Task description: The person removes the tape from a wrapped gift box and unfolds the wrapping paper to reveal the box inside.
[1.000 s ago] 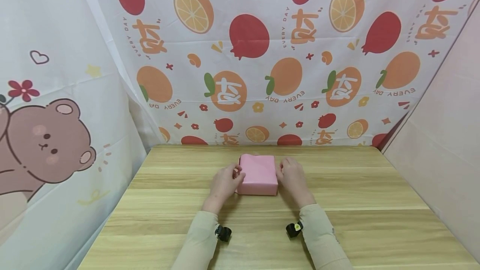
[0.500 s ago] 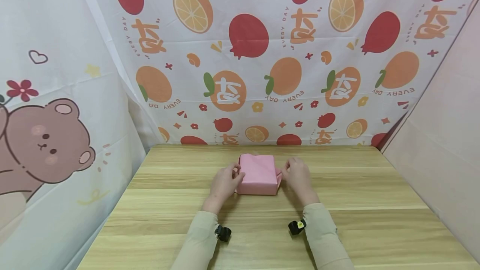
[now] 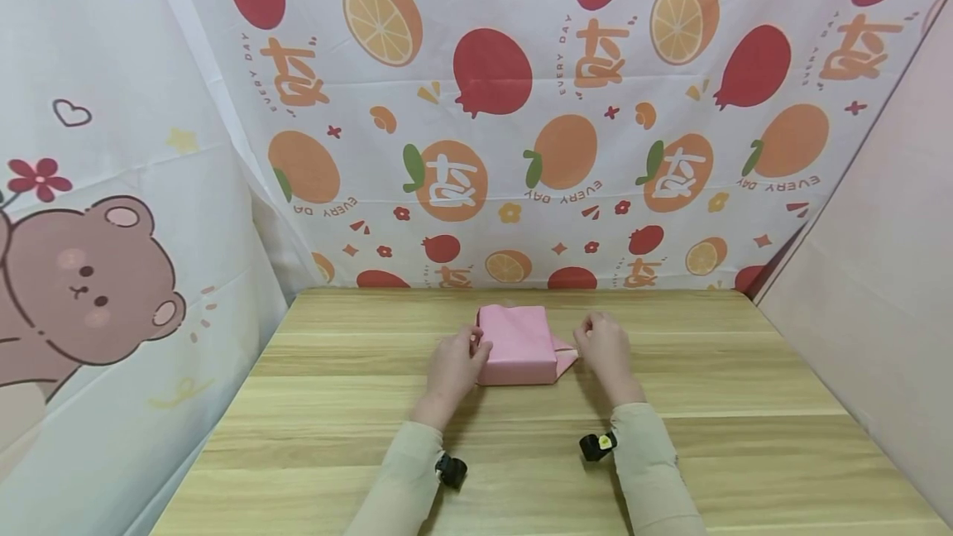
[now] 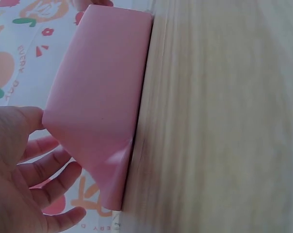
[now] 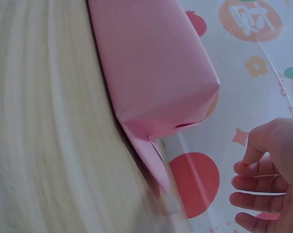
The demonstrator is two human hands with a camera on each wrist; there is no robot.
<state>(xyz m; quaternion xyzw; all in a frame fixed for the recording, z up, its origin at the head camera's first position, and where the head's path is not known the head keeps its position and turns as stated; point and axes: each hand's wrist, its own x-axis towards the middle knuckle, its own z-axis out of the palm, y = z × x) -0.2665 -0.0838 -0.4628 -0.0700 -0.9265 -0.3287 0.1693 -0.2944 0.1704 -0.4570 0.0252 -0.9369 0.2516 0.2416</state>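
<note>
A pink paper-wrapped box (image 3: 517, 346) lies on the table, with folded flaps at its ends. My left hand (image 3: 456, 362) is at the box's left side. In the left wrist view its thumb (image 4: 35, 119) touches the top corner, while the loosely bent fingers lie beside a creased flap (image 4: 107, 170). At the right end a pointed flap (image 3: 566, 358) sticks out, with a small whitish translucent piece (image 5: 170, 205) at its tip. My right hand (image 3: 605, 354) hovers just beyond this tip; in the right wrist view thumb and forefinger come together, with nothing visible between them.
The wood-grain table (image 3: 335, 437) ends at a fruit-printed cloth (image 3: 491, 73) behind the box. A bear-printed cloth (image 3: 89, 288) hangs on the left and a pale one (image 3: 878, 271) on the right. Small black cameras (image 3: 450, 470) sit at both wrists.
My right hand has moved right, away from the box, and the pointed flap at the right end has come out. The left hand and box have shifted slightly right.
</note>
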